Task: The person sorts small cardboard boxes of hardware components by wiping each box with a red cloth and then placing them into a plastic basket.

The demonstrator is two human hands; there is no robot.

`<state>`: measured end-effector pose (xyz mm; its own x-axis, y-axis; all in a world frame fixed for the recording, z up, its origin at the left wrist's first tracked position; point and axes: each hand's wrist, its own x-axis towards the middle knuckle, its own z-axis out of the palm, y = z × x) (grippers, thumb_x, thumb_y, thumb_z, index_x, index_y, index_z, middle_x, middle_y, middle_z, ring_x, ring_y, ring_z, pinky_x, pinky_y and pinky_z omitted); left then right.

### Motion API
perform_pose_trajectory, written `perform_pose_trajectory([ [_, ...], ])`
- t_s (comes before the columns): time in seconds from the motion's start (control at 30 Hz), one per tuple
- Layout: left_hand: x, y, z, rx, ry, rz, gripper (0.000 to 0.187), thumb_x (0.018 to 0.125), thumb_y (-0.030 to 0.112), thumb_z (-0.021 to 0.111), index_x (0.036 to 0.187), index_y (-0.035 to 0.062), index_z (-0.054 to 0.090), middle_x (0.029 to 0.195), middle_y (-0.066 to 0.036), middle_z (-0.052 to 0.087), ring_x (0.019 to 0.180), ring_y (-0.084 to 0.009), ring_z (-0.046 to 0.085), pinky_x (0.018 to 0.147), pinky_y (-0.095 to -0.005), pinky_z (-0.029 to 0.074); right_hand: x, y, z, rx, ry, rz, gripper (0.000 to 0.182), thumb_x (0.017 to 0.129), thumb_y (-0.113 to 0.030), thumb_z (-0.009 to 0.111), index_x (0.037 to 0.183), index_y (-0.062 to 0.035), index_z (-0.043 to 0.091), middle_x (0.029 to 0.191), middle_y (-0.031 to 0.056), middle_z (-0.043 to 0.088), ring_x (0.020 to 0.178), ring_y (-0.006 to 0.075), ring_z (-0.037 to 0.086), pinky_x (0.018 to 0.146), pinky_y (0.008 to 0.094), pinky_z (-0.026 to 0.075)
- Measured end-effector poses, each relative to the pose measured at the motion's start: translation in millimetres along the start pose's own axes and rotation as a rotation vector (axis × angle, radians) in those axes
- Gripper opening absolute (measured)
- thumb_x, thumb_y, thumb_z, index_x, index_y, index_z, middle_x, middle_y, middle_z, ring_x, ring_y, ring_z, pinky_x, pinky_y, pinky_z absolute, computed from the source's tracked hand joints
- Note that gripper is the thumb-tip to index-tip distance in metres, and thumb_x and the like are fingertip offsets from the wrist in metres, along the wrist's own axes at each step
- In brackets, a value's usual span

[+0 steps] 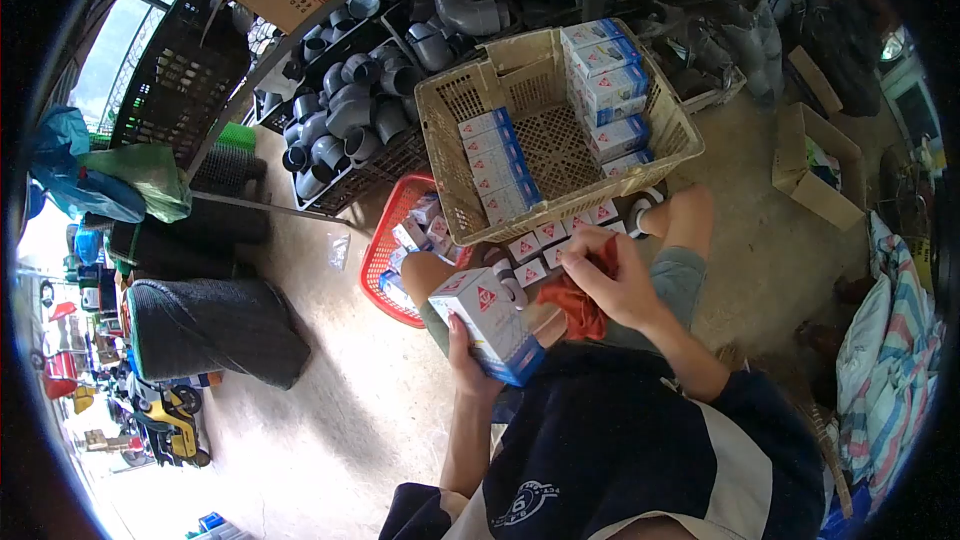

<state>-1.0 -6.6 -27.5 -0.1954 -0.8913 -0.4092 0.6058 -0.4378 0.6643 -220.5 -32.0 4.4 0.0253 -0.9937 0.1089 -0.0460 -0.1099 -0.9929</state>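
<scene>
A white and blue cardboard box (482, 312) with a red triangle logo rests tilted in my left hand (466, 365), whose fingers wrap its near side. In my right hand (622, 285), an orange-red cloth (575, 306) is bunched between closed fingers, just right of the box and apart from it. Several similar small boxes (549, 233) stand in rows between my legs. Beyond them is a tan plastic crate (447, 175), holding a row of boxes (497, 162) on its left and a taller stack (608, 80) on its right.
Left of my knee, a red plastic basket (370, 265) contains more small boxes (411, 234). Grey pipe fittings (352, 110) fill black crates behind. A rolled dark mesh (205, 330) lies to the left, and an opened carton (815, 165) stands to the right.
</scene>
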Motion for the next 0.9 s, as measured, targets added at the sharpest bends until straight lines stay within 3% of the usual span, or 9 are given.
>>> perform_pose_trajectory([
  [0.1, -5, -18, -6, -0.159, -0.191, -0.123, 0.073, 0.101, 0.063, 0.037, 0.134, -0.0013, 0.051, 0.116, -0.017, 0.065, 0.101, -0.0264, 0.068, 0.090, -0.0395, 0.056, -13, 13, 30, 0.143, 0.153, -0.111, 0.008, 0.092, -0.004, 0.062, 0.084, -0.0015, 0.059, 0.086, 0.0048, 0.058, 0.083, 0.0157, 0.054, 0.077, 0.0303, 0.042],
  [0.13, -1, -31, 0, 0.051, 0.028, -0.123, 0.071, 0.103, 0.060, 0.032, 0.133, -0.0002, 0.052, 0.113, -0.018, 0.066, 0.100, -0.0288, 0.067, 0.093, -0.0431, 0.055, -17, 8, 42, 0.201, 0.192, -0.106, 0.004, 0.092, -0.003, 0.061, 0.088, -0.0011, 0.058, 0.090, 0.0064, 0.058, 0.087, 0.0170, 0.056, 0.081, 0.0302, 0.043],
  [0.2, 2, -32, 0, 0.290, -0.088, -0.111, 0.069, 0.105, 0.057, 0.027, 0.139, 0.0006, 0.048, 0.123, -0.017, 0.064, 0.110, -0.0291, 0.065, 0.100, -0.0446, 0.050, -21, 8, 49, 0.122, 0.304, -0.198, 0.003, 0.091, -0.001, 0.060, 0.093, -0.0021, 0.059, 0.091, 0.0077, 0.058, 0.087, 0.0192, 0.057, 0.085, 0.0310, 0.044],
  [0.3, -13, -18, 21, 0.032, -0.162, -0.225, 0.075, 0.102, 0.064, 0.030, 0.150, 0.0059, 0.037, 0.142, -0.013, 0.052, 0.126, -0.0253, 0.056, 0.104, -0.0396, 0.048, -9, -6, 49, 0.000, 0.406, -0.250, 0.015, 0.090, -0.002, 0.061, 0.105, -0.0031, 0.062, 0.104, 0.0129, 0.064, 0.099, 0.0261, 0.062, 0.091, 0.0349, 0.046],
  [0.47, -12, -9, 22, 0.124, 0.057, -0.198, 0.062, 0.107, 0.051, 0.029, 0.156, 0.0130, 0.029, 0.149, -0.011, 0.045, 0.138, -0.0233, 0.046, 0.112, -0.0435, 0.041, -17, -5, 54, -0.251, -0.081, -0.510, 0.045, 0.087, -0.006, 0.063, 0.132, -0.0109, 0.060, 0.139, 0.0121, 0.058, 0.133, 0.0312, 0.053, 0.108, 0.0407, 0.045],
  [0.57, 22, -71, -50, 0.029, -0.486, 0.355, 0.049, 0.108, 0.047, 0.032, 0.149, 0.0218, 0.040, 0.147, -0.005, 0.048, 0.134, -0.0205, 0.047, 0.109, -0.0430, 0.044, -21, -7, 51, -0.348, -0.313, -0.726, 0.052, 0.084, -0.012, 0.067, 0.135, -0.0157, 0.060, 0.141, 0.0036, 0.058, 0.133, 0.0264, 0.054, 0.108, 0.0419, 0.047],
  [0.7, -16, -31, 14, 0.160, 0.021, -0.444, 0.048, 0.108, 0.044, 0.033, 0.146, 0.0168, 0.044, 0.143, -0.006, 0.052, 0.132, -0.0177, 0.049, 0.106, -0.0399, 0.046, 9, -11, 33, -0.337, -0.301, -0.738, 0.054, 0.084, -0.012, 0.065, 0.138, -0.0174, 0.058, 0.137, 0.0072, 0.060, 0.129, 0.0258, 0.057, 0.104, 0.0417, 0.050],
  [0.8, -4, -54, -58, -0.365, -0.336, -0.586, 0.046, 0.109, 0.042, 0.033, 0.143, 0.0141, 0.047, 0.138, -0.007, 0.057, 0.130, -0.0165, 0.052, 0.106, -0.0352, 0.046, 4, -10, 35, -0.299, -0.440, -0.728, 0.055, 0.085, -0.010, 0.063, 0.139, -0.0179, 0.057, 0.130, 0.0107, 0.064, 0.120, 0.0263, 0.062, 0.098, 0.0414, 0.053],
  [0.9, 3, -45, -40, -0.264, -0.321, -0.500, 0.044, 0.109, 0.038, 0.032, 0.142, 0.0127, 0.048, 0.136, -0.006, 0.058, 0.130, -0.0165, 0.052, 0.107, -0.0346, 0.045, -25, -11, 52, -0.038, -0.503, -0.651, 0.052, 0.083, -0.006, 0.062, 0.134, -0.0171, 0.061, 0.116, 0.0108, 0.069, 0.105, 0.0279, 0.068, 0.090, 0.0412, 0.055],
])
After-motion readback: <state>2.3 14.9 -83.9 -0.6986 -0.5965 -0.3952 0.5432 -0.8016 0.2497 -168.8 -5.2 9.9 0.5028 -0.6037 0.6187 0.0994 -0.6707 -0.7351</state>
